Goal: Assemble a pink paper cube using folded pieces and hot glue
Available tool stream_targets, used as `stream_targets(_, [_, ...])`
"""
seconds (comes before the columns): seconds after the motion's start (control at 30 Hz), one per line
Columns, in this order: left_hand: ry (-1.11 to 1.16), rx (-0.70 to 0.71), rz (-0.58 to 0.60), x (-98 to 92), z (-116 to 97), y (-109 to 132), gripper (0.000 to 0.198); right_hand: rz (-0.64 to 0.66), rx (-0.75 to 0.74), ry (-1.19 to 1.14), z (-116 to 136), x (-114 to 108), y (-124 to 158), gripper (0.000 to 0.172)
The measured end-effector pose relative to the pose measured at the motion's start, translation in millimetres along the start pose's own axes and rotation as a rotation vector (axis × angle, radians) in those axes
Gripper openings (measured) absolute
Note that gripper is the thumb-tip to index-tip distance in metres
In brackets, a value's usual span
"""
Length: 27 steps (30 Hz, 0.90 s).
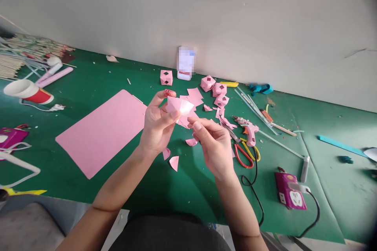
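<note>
My left hand is closed on a small folded pink paper piece, pinched between thumb and fingers above the green table. My right hand is just right of it, fingers curled, its thumb and forefinger meeting at the lower edge of the same paper piece. Loose pink paper scraps lie on the table under my hands. A large pink paper sheet lies flat to the left.
Several pink paper cubes stand near the wall. A pink glue gun, scissors and glue sticks lie to the right, with a purple power strip. A red-and-white cup stands far left.
</note>
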State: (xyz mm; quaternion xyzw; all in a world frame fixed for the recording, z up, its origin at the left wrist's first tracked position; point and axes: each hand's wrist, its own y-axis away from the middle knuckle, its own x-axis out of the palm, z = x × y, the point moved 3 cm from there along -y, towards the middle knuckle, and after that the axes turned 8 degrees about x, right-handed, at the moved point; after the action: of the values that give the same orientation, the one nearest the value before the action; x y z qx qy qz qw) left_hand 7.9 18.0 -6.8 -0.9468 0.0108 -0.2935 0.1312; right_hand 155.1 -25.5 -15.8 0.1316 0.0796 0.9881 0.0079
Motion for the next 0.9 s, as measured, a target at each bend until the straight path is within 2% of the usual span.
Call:
stream_targets(0.2, [0.085,-0.132,-0.021,3.2,14.3,1.0,0.045,0.006,0.064,0.001,-5.0,-0.3,-8.4,0.026])
stream_targets(0.5, [0.104,-0.188,-0.017,12.1,17.1,4.3,0.046,-0.023,0.083,-0.034,-8.4,-1.3,-12.8,0.030])
stream_targets(0.77, [0.137,-0.352,0.005,12.7,25.8,12.6,0.033,-0.024,0.010,-0.040,-2.7,0.3,-13.6,0.031])
stream_targets(0.9, [0.119,-0.385,0.036,13.8,26.4,15.2,0.032,-0.047,-0.030,-0.004,-3.3,-2.4,-13.3,0.035])
